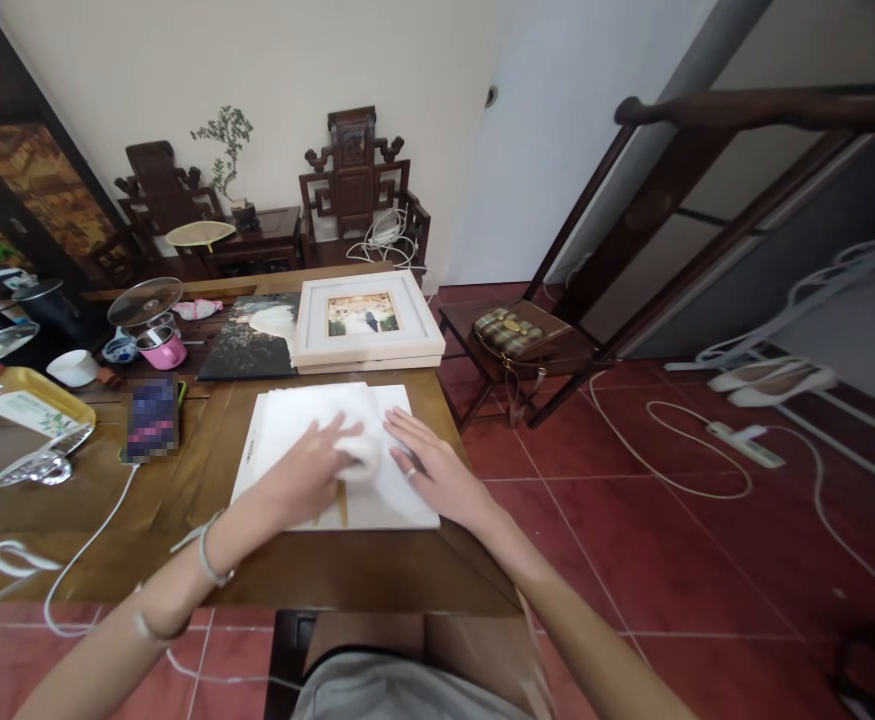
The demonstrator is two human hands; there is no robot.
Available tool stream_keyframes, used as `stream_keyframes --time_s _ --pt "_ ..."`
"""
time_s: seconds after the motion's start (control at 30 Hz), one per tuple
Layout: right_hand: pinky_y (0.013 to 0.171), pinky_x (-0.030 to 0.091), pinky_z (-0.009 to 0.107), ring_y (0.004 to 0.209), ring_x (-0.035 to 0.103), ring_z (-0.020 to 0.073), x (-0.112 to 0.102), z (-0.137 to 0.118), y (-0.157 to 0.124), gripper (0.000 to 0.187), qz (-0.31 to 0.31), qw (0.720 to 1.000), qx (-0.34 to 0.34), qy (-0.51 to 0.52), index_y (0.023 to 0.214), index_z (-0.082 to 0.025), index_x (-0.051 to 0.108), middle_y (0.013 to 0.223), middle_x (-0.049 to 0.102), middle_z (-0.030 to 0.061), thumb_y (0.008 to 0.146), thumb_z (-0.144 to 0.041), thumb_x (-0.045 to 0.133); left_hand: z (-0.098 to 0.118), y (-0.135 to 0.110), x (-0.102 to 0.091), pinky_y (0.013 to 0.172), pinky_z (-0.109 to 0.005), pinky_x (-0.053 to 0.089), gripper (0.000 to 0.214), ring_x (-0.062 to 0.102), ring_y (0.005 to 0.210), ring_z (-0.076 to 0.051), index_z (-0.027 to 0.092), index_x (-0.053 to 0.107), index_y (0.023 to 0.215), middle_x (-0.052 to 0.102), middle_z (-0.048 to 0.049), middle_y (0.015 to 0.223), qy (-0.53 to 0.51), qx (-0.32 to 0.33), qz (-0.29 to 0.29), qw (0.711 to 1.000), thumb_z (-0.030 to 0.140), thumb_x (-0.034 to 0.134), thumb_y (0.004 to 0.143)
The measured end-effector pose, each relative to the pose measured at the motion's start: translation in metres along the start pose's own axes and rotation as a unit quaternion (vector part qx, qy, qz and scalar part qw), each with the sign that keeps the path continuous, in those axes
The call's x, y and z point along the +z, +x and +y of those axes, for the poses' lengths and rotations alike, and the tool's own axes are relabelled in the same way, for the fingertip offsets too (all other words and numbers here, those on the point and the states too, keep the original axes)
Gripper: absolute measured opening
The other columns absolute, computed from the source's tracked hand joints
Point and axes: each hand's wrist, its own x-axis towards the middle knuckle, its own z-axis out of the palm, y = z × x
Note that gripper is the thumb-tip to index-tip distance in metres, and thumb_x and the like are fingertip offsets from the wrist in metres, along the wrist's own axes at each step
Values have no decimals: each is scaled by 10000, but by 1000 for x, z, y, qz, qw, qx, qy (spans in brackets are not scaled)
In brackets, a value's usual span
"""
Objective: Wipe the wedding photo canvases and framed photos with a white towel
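Observation:
A white album or book lies open on the wooden table in front of me. My left hand rests on its page with the fingers curled over a white wad of cloth or tissue. Beside it, my right hand lies flat on the right part of the page, fingers stretched out, a ring on one finger. A bracelet sits on my left wrist.
Behind the album lie a stack of white picture frames and a dark photo print. To the left are a phone on a white cable, a pink mug, a yellow tray. A handbag sits on a chair; cables cross the red tile floor.

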Motion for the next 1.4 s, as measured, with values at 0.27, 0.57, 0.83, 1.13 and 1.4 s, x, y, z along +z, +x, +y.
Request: stream_keyframes --time_s 0.27,0.57,0.83,1.13,1.4 --pt "1145 339 521 1395 382 262 1 1 -1 415 13 1000 2 12 1347 -167 560 1443 494 141 962 -277 450 -50 30 1 1153 -564 234 540 183 1470 -297 133 624 1166 376 -124 1524 -4 -36 63 997 -56 370 729" --pt "1150 334 522 1395 384 251 1 1 -1 416 17 1000 0 21 1363 -204 545 1454 488 110 957 -254 467 -18 -25 32 1159 -615 189 536 84 1482 -293 154 682 1034 290 -103 1568 -9 -33 98 995 -99 377 674" --pt "1154 332 512 1401 373 247 -1 -2 0 415 7 1000 -2 7 1348 -139 555 1447 487 153 969 -261 436 41 -88 41 1172 -612 189 371 95 1472 -343 171 697 721 229 -20 1591 -6 29 9 1000 -82 475 564" --pt "1146 342 526 1394 384 255 0 0 -1 412 13 1000 -3 17 1358 -196 550 1451 490 118 962 -261 461 -21 -38 11 1187 -551 190 542 148 1478 -251 178 690 1041 353 -71 1545 -60 14 49 997 -91 394 676" --pt "1150 334 528 1395 382 253 -1 0 -1 417 12 1000 5 26 1368 -214 541 1460 481 101 961 -269 466 -74 -11 6 1164 -617 150 461 94 1485 -291 142 677 995 268 -72 1579 17 -62 70 995 -24 380 684"
